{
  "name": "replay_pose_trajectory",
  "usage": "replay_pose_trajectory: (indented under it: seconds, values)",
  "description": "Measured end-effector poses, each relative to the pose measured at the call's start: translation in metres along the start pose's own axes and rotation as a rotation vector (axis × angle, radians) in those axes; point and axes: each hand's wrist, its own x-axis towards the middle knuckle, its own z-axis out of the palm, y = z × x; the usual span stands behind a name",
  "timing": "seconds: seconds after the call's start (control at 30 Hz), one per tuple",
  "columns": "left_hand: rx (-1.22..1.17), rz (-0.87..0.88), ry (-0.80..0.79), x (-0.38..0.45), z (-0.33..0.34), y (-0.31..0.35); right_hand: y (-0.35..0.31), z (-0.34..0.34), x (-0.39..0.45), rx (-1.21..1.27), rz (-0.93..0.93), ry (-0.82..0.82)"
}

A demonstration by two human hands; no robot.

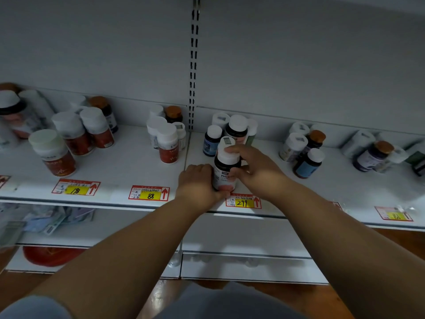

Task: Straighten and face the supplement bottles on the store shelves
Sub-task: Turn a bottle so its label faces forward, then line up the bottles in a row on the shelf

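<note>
A dark supplement bottle (225, 171) with a white cap and a pink-and-white label stands near the front edge of the white shelf (128, 162), just above the yellow "299" price tag (243, 202). My left hand (197, 183) grips its lower left side, fingers curled round the base. My right hand (250, 166) holds it from the right, fingertips on the cap and thumb on the body. Right behind it stand a blue-labelled bottle (211, 141) and a dark white-capped bottle (237, 130).
Red-labelled bottles (76, 137) cluster at the left, one (168, 146) stands mid-shelf above the "88" tag (149, 193). More bottles (307, 155) crowd the right, some tilted. A slotted upright (193, 65) splits the back wall. Lower shelves (241, 233) hold packets.
</note>
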Motion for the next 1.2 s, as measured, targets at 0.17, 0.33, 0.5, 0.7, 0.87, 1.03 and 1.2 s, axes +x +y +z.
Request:
replay_pose_trajectory:
  seconds: [0.17, 0.33, 0.5, 0.7, 0.87, 1.03, 1.2]
  values:
    - [-0.025, 0.020, 0.150, -0.005, 0.007, -0.013, -0.004, 0.008, -0.003, -0.039, -0.093, 0.000]
    - [-0.028, 0.018, 0.154, -0.006, 0.008, -0.012, 0.003, 0.013, -0.004, -0.068, -0.147, 0.039]
    - [-0.063, 0.016, 0.159, -0.012, 0.002, -0.013, 0.002, 0.002, 0.001, 0.106, 0.019, 0.191]
    - [-0.193, -0.002, 0.296, -0.036, -0.027, 0.002, 0.014, -0.022, 0.023, -0.097, 0.062, 0.231]
    - [-0.297, 0.220, 0.088, -0.050, -0.027, 0.050, 0.022, -0.033, -0.007, -0.057, 0.133, 0.336]
    - [-0.403, 0.335, 0.041, -0.026, -0.010, 0.114, 0.044, -0.075, -0.064, -0.093, 0.096, 0.488]
    - [-0.397, 0.430, 0.057, 0.003, 0.020, 0.188, 0.088, -0.135, -0.108, -0.190, 0.166, 0.547]
